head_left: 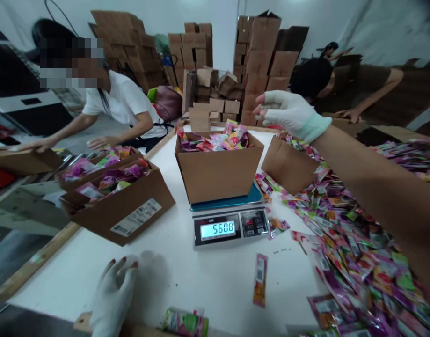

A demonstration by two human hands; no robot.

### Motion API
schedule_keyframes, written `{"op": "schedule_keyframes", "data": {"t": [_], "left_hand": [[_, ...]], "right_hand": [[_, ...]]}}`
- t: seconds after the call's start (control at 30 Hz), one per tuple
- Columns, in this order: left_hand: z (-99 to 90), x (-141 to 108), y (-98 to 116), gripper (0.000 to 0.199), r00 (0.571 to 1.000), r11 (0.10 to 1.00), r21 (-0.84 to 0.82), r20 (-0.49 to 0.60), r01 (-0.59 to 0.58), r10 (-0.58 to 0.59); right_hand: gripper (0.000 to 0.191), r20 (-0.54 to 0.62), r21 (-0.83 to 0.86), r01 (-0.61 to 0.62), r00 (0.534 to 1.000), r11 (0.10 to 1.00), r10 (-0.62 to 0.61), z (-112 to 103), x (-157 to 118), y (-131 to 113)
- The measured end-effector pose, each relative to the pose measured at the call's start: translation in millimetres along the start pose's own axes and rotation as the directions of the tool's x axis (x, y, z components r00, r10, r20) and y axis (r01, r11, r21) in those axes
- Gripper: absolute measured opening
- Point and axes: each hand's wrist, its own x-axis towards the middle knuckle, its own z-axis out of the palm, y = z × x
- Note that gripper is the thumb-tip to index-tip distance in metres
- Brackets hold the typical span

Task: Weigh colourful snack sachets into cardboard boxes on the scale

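A cardboard box [220, 174] filled with small colourful sachets stands on a digital scale [232, 229] whose display reads 5608. Raised above the box's right side is my right hand [288, 112], in a white glove with bare fingertips; its fingers stretch to the left, slightly bent, and nothing shows in them. My left hand [112, 295], gloved the same way, is low at the table's near edge, fingers loosely bent and apart, holding nothing. Close to it lie some green and pink sachets [185, 322]. A single sachet [260, 281] lies in front of the scale.
Left of the scale sits a labelled box [130, 210] of sachets, with another behind it. A heap of sachets [369, 262] covers the table's right side, a tilted box [288, 164] among them. One person [120, 98] works at left, another at right. Stacked cartons [260, 56] stand behind.
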Motion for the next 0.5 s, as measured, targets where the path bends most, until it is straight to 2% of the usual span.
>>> {"op": "schedule_keyframes", "data": {"t": [0.13,0.33,0.43,0.5], "left_hand": [[1.1,-1,-1,0.072,0.999,0.999,0.028,0.023,-0.030,0.029],[2.1,3,-6,0.072,0.999,0.997,0.072,0.010,-0.037,0.036],[2.0,3,-6,0.075,1.000,0.996,0.086,0.019,-0.019,0.018],[2.2,3,-7,0.076,1.000,0.996,0.087,0.020,-0.010,0.008]], "right_hand": [[0.038,0.005,-0.072,0.015,1.000,0.997,-0.015,-10,-14,8],[0.038,0.106,-0.163,0.054,0.994,0.985,-0.037,9,-2,-13],[0.039,0.177,-0.296,0.090,0.983,0.951,-0.038,18,7,-17],[0.037,0.246,-0.403,0.158,0.967,0.901,-0.060,22,13,-15]]}}
